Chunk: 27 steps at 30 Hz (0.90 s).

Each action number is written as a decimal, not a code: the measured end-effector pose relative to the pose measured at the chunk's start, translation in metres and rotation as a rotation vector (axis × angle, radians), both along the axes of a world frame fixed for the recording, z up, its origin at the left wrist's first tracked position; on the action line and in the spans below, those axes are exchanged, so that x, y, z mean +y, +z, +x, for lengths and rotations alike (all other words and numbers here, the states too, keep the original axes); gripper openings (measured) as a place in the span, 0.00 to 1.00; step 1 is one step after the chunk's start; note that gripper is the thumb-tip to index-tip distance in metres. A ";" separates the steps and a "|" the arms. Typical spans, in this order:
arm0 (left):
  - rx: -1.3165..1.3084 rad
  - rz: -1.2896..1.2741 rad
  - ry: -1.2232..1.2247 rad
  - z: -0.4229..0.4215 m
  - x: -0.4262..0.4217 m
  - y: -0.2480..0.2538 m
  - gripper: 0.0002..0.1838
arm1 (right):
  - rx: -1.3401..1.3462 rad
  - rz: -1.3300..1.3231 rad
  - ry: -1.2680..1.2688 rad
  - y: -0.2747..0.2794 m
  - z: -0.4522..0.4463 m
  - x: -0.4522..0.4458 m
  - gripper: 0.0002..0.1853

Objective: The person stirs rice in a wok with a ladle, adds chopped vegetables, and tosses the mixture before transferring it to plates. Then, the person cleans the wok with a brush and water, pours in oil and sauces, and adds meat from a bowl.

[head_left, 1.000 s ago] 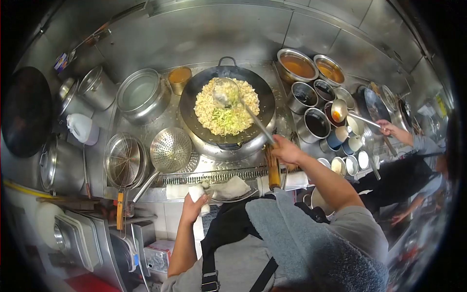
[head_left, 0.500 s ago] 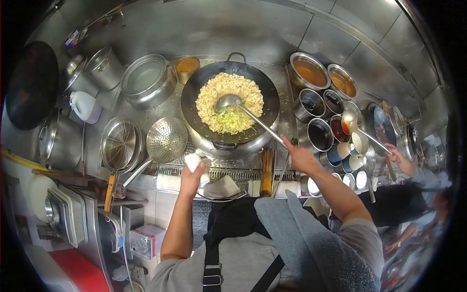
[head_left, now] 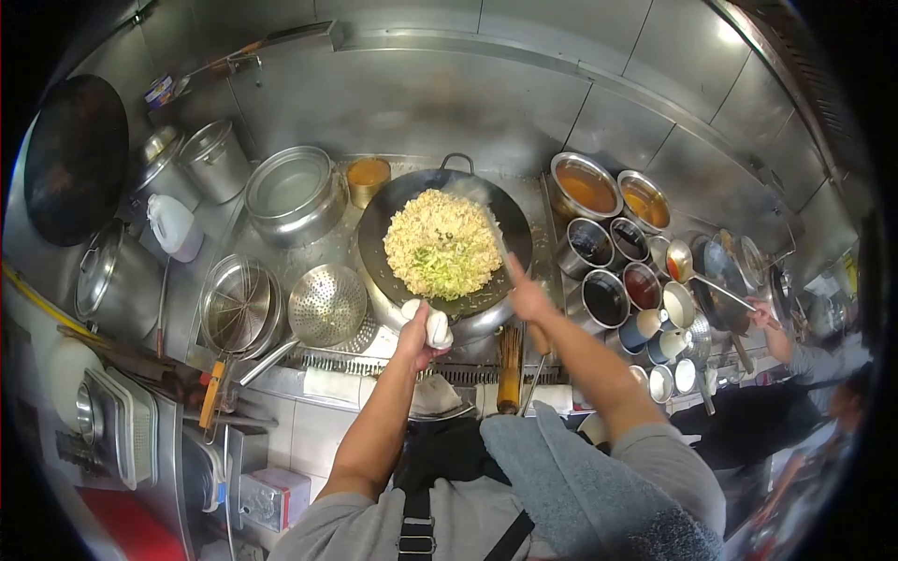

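A black wok (head_left: 374, 220) holds a heap of fried rice (head_left: 430, 224) with chopped green vegetable (head_left: 444, 271) on its near part. My right hand (head_left: 531, 301) is closed around the wooden-ended handle of a metal ladle (head_left: 498, 238). The ladle's bowl is blurred at the rice's far right edge. My left hand (head_left: 416, 338) grips a folded white cloth (head_left: 436, 327) at the wok's near rim; whether it also holds the near handle is hidden.
At the left are a perforated strainer (head_left: 327, 304), a large pot (head_left: 292, 192) and a white jug (head_left: 175, 227). Sauce pots (head_left: 604, 299) and bowls (head_left: 586, 187) stand right. A co-worker's hand (head_left: 765, 313) holds another ladle (head_left: 725, 286) there. A bamboo brush (head_left: 508, 374) lies nearby.
My left hand has moved up and right with the cloth to the wok's near rim. The ladle has swung from the middle of the rice to its far right side.
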State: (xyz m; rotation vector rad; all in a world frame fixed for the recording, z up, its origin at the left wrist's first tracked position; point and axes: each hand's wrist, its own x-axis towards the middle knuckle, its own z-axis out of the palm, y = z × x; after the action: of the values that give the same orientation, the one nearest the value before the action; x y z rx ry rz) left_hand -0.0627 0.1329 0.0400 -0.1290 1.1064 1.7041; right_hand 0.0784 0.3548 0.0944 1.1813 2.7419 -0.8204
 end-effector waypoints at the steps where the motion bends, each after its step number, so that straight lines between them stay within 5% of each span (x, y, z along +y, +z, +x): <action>1: -0.015 -0.025 -0.015 -0.003 0.001 0.002 0.23 | -0.021 -0.037 0.072 -0.005 -0.007 -0.013 0.45; 4: -0.062 0.160 -0.191 -0.036 0.007 -0.042 0.14 | -0.028 -0.088 0.177 0.002 0.006 -0.043 0.47; 7: 0.071 -0.074 -0.084 -0.038 0.024 -0.046 0.06 | 0.078 0.085 0.426 0.017 0.051 -0.023 0.47; 10: 0.050 0.065 0.012 -0.005 -0.009 -0.038 0.07 | -0.072 0.075 0.263 0.075 0.074 -0.048 0.47; 12: 0.018 -0.035 0.130 0.035 -0.049 0.043 0.08 | -0.033 0.067 0.262 0.127 0.093 -0.062 0.47; 16: 0.021 0.028 -0.048 0.014 -0.034 0.025 0.08 | 0.142 -0.007 0.348 0.122 0.138 -0.094 0.47; 19: 0.016 -0.019 0.020 0.046 -0.067 0.026 0.09 | -0.210 -0.219 0.200 0.167 0.170 -0.141 0.48; 20: 0.029 -0.055 0.025 0.062 -0.078 0.075 0.09 | -0.040 -0.194 0.350 0.165 0.191 -0.144 0.49; 22: -0.001 -0.063 0.048 0.046 -0.068 0.049 0.09 | -0.129 -0.391 0.321 0.173 0.192 -0.153 0.50; 24: 0.019 0.066 -0.068 0.013 -0.030 0.029 0.09 | -0.132 -0.235 0.398 0.127 0.182 -0.143 0.50; 25: 0.104 0.048 -0.109 0.002 -0.019 -0.003 0.10 | -0.398 -0.191 0.262 0.126 0.154 -0.144 0.49; 27: 0.238 -0.075 -0.121 0.018 -0.031 -0.027 0.10 | -0.351 0.019 0.199 0.072 0.128 -0.131 0.48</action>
State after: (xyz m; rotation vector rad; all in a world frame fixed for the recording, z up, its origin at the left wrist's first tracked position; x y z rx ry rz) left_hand -0.0446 0.1020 0.0127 0.0950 1.3274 1.5993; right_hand 0.2062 0.2239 0.1667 0.9297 2.5271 -0.5109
